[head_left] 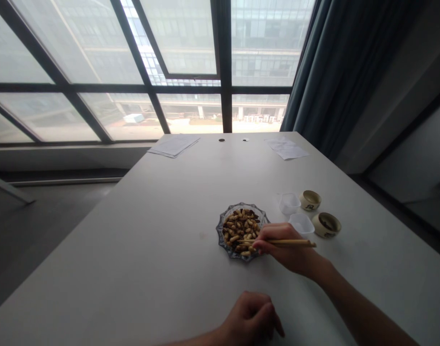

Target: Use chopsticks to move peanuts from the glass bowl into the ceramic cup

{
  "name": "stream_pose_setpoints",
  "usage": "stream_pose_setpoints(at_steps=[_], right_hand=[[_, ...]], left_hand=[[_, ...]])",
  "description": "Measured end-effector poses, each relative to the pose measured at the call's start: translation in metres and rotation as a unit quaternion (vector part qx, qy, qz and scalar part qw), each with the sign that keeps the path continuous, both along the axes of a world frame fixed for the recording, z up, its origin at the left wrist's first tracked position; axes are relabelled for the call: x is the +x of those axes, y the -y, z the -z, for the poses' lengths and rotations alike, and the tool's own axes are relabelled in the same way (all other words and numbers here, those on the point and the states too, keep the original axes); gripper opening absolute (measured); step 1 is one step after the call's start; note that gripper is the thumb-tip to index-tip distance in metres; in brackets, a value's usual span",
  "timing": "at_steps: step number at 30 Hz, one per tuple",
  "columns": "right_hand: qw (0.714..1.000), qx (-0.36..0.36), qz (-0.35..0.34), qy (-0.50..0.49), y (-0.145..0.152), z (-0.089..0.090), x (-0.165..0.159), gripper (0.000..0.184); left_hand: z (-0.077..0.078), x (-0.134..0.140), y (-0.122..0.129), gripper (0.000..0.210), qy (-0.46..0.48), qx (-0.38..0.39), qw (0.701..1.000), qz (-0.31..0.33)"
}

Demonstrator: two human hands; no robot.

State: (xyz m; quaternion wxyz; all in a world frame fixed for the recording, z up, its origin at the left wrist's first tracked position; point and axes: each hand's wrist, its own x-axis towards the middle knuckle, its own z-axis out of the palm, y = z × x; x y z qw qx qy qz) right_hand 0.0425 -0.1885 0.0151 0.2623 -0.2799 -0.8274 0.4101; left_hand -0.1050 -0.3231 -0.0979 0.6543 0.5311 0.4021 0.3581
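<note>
My right hand (285, 245) is closed around a pair of wooden chopsticks (295, 242), whose tips reach in among the nuts in a glass dish. The dish (220, 242) is clear with a scalloped rim, and it holds a heap of unshelled peanuts (238, 226) mixed with darker brown pieces. Whether the tips grip a peanut is too small to tell. Nearer to me, my left hand (252, 317) rests on the white table, loosely curled with nothing in it.
Right of the dish stand two clear plastic containers (289, 204) and two beige cups (326, 225) with dark markings. Paper sheets (175, 145) lie at the far left of the table (151, 230), more paper (287, 148) at the far right. Windows and a dark curtain (324, 72) are behind.
</note>
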Motion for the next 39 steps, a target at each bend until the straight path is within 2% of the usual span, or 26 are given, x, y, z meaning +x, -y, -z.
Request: stream_pose_setpoints(at_steps=[14,18,23,26,29,32,36,39], right_hand=[[0.999,0.014,0.027,0.021,0.003,-0.004,-0.003,0.045],[0.998,0.01,0.061,0.016,0.0,-0.018,0.007,0.045],[0.988,0.007,0.156,-0.002,-0.004,-0.044,0.037,0.038],[0.983,-0.008,0.182,-0.014,-0.004,-0.049,0.042,0.036],[0.993,-0.018,0.116,-0.004,-0.001,-0.043,0.029,0.035],[0.999,-0.011,0.047,0.003,0.001,-0.029,0.011,0.035],[0.999,-0.005,0.03,0.012,0.0,-0.013,0.001,0.036],[0.999,0.0,0.027,0.018,-0.001,-0.008,0.002,0.036]], left_hand=[[0.002,0.0,0.001,0.094,-0.004,-0.013,1.0,-0.004],[-0.003,-0.001,0.001,0.095,-0.014,0.001,1.0,-0.001],[-0.007,-0.001,0.0,0.096,-0.017,0.004,1.0,-0.002],[-0.007,-0.002,0.0,0.096,-0.019,0.011,1.0,-0.002],[-0.006,-0.003,0.0,0.095,-0.024,0.007,1.0,0.0],[-0.004,-0.003,0.0,0.095,-0.021,0.001,1.0,-0.002],[-0.004,-0.002,0.001,0.094,-0.013,-0.008,1.0,0.001],[-0.003,-0.001,0.001,0.094,-0.005,-0.005,1.0,-0.004]])
